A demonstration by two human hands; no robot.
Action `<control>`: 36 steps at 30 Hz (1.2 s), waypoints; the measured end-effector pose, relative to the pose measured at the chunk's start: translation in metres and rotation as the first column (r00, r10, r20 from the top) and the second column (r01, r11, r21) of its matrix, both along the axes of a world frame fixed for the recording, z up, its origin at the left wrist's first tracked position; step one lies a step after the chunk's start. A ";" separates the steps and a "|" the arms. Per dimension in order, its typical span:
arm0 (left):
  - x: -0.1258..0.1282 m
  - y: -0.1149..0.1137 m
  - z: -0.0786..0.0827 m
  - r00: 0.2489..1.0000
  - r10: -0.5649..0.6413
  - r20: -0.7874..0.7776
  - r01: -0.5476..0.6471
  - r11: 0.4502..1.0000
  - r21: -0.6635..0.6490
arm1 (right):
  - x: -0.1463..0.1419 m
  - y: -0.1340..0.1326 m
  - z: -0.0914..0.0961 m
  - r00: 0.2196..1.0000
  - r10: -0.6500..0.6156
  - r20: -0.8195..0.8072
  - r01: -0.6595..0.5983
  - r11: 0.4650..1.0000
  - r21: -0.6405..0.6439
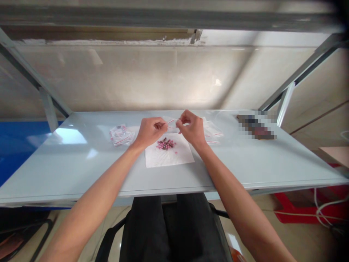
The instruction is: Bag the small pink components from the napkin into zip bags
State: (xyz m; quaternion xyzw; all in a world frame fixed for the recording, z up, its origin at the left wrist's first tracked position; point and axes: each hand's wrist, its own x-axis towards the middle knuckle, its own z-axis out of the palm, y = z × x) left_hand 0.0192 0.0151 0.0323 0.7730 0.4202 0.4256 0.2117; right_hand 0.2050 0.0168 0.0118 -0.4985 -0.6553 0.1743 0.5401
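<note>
Between my two hands, a small clear zip bag (171,124) with a red line along it is stretched above the table. My left hand (151,130) pinches its left side, and my right hand (193,128) pinches the right side. Just below lies a white sheet (169,158), with a small heap of pink beads (169,143) and dark, short pieces (164,145) on it. Left of my left hand is a pile of clear bags (120,135) with pinkish contents. More clear zip bags (214,130) lie beside my right hand, partly hidden by it.
All this is on a pale grey table (245,163) with a metal frame overhead. A blurred-out object (257,126) lies at the back right. Under the right end are a red stool-like thing (294,207) and white cables (321,211).
</note>
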 end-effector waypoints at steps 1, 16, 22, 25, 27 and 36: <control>0.001 0.000 0.000 0.998 -0.049 0.026 0.050 0.999 -0.010 | 0.002 0.000 0.002 0.990 0.066 -0.122 -0.072 0.997 -0.039; -0.017 0.022 -0.015 0.843 -0.061 0.535 0.328 0.846 -0.420 | 0.009 -0.003 0.007 0.823 0.300 -0.482 -0.416 0.896 -0.153; -0.038 0.013 -0.007 0.912 0.007 0.410 0.184 0.886 -0.426 | 0.001 -0.002 -0.008 0.866 0.247 -0.435 -0.375 0.897 -0.236; -0.050 0.008 -0.004 0.947 0.022 0.320 0.112 0.913 -0.392 | -0.006 -0.004 -0.015 0.836 0.276 -0.475 -0.437 0.858 -0.271; -0.055 0.005 -0.004 0.958 0.017 0.286 0.093 0.925 -0.368 | -0.009 -0.005 -0.017 0.813 0.314 -0.490 -0.484 0.832 -0.271; -0.053 0.001 -0.009 0.971 0.004 0.238 0.079 0.938 -0.338 | -0.001 0.004 -0.025 0.843 0.414 -0.343 -0.525 0.772 -0.359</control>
